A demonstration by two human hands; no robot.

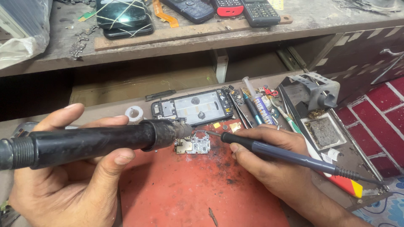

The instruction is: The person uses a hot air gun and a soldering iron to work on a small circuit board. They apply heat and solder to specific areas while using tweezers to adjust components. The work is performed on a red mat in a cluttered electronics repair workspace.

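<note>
A single head-worn view is given, looking steeply down and forward onto the bench (176, 197) from close above. The near part is filled by the red mat (189, 189); the raised back shelf (176, 42) is cut by the top edge, the bench's right edge by tiled floor (383, 101).

Cluttered wooden bench (139, 103), red mat (189, 189) (scorched), phone frame (191, 107), circuit board (193, 144)
</note>
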